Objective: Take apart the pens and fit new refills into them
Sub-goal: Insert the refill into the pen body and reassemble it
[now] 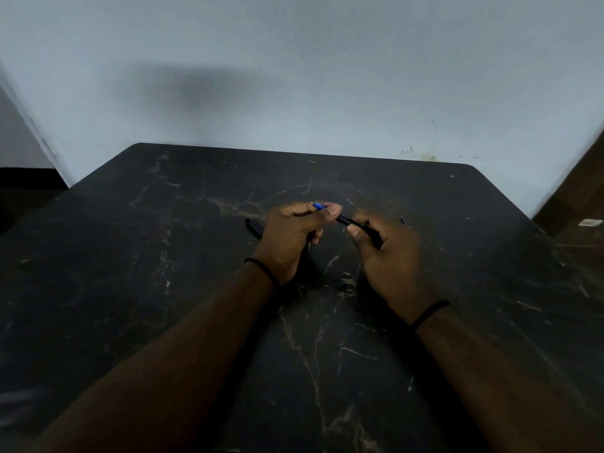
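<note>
Both hands meet above the middle of the dark marble table (163, 289). My left hand (291, 233) is curled round a blue pen part (318, 206) that sticks out between thumb and forefinger. My right hand (385, 256) grips a black pen barrel (359, 225), whose end points toward the left thumb. The two parts lie almost end to end; whether they touch is unclear. Another black pen (254, 226) lies on the table just left of my left hand. A small blue tip (402, 220) shows behind my right hand.
A pale wall (327, 76) rises right behind the table's far edge. A brown wooden surface (575, 204) stands at the right with a small white item (590, 222) on it. The room is dim and details are blurred.
</note>
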`<state>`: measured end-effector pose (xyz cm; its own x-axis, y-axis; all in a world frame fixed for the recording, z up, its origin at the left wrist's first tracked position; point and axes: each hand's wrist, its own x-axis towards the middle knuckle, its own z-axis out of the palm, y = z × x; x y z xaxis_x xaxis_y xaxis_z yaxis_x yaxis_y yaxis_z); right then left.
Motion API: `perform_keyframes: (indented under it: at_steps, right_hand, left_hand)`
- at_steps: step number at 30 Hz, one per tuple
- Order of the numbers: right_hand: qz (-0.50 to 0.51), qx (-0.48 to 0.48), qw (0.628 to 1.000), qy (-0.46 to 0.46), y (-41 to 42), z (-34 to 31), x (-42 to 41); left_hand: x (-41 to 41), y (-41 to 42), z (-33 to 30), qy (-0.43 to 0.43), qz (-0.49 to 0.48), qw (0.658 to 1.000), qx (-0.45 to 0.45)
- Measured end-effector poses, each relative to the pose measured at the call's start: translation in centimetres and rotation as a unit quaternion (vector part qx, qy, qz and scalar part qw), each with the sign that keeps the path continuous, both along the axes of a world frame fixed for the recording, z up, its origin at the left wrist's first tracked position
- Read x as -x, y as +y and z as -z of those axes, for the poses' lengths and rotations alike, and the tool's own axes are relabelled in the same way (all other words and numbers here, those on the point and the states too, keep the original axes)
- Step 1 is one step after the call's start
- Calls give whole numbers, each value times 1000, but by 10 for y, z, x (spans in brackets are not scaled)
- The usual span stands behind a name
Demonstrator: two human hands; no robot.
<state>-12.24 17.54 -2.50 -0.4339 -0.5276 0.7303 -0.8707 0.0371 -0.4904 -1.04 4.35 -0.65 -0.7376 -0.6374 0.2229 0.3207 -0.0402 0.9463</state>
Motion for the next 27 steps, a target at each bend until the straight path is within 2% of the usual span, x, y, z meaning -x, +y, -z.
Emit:
perform_keyframes:
  at_steps: [6,17,27]
  right_hand:
    - [14,-22,1000,16,4,-3,-3]
    - [34,-80,996,-1,10,-15,-12]
    - [26,-57,998,-15,6,-7,-10]
  left_hand:
    - [1,-2,2,-25,-5,1000,11]
    - [0,-2,3,-18,4,1000,-2]
    - [-9,7,-12,-42,-22,998,28]
